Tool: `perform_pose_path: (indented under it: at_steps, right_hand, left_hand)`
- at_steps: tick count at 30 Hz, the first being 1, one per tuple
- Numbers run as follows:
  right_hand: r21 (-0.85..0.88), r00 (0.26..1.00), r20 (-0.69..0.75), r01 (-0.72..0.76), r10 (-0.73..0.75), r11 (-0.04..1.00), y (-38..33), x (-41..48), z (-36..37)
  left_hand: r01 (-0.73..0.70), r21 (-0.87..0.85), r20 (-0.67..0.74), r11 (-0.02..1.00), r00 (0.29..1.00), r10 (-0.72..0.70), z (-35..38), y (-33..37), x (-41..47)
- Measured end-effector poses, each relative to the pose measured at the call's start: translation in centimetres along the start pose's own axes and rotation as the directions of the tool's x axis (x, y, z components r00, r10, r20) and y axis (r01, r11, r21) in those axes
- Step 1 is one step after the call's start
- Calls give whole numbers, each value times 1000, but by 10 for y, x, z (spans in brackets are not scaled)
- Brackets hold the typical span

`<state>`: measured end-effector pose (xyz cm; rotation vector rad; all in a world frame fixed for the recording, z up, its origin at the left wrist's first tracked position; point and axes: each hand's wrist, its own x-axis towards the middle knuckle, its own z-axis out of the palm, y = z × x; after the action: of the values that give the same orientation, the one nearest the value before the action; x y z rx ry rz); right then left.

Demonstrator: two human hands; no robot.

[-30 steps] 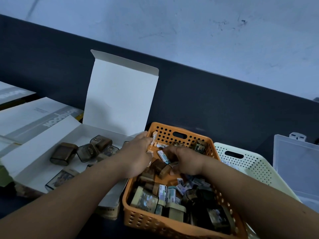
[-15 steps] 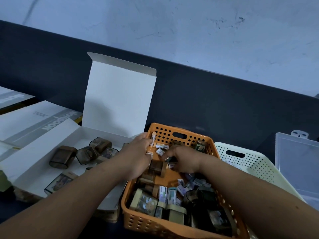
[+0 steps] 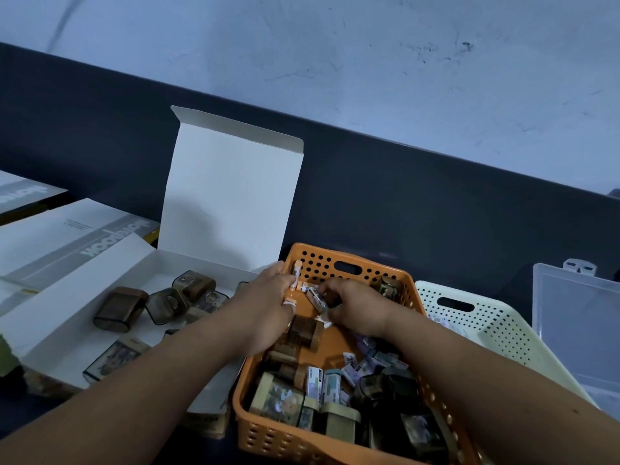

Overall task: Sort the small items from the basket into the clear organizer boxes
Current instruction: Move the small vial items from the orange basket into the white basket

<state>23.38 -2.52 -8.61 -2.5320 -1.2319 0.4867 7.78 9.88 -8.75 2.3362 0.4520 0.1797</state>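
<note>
orange basket (image 3: pixel 318 255) crowded, upright flap (image 3: pixel 231 196) at left

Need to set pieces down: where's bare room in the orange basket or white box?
Bare floor mid orange perforated plastic basket, between the brown cube and small white packs; its near end is crowded. Open white cardboard box: free strip left of the brown rounded cases.

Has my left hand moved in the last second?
No. The left hand, pinching a small tube, stays at the orange basket's far left corner, left of its handle slot; the right hand grips a small packet.
</note>
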Motion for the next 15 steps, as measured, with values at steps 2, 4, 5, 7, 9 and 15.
perform_pose_path:
  at_steps: [2,4,5,7,9,15]
  right_hand:
    - [37,998,68,-8,6,999,-3,1,1]
    - [-20,988,154,12,-9,1000,-4,3,-1]
    - [-61,982,188,22,-10,998,-4,4,-1]
    - [-84,981,193,28,-12,996,-3,5,0]
    - [5,989,149,14,-15,1000,-1,3,-1]
    - [477,999,-32,-7,25,879,9,-10,-21]
  left_hand:
    - [-2,-3,-7,1000,1000,2,0,1,-1]
    - [-1,-6,-6,1000,1000,1,0,2,-1]
    - [0,-8,-6,1000,1000,0,0,2,-1]
    - [0,-7,-6,1000,1000,0,-1,2,-2]
    - [-2,5,-9,1000,1000,2,-1,3,-3]
    - [-3,16,-5,1000,1000,3,-1,2,-2]
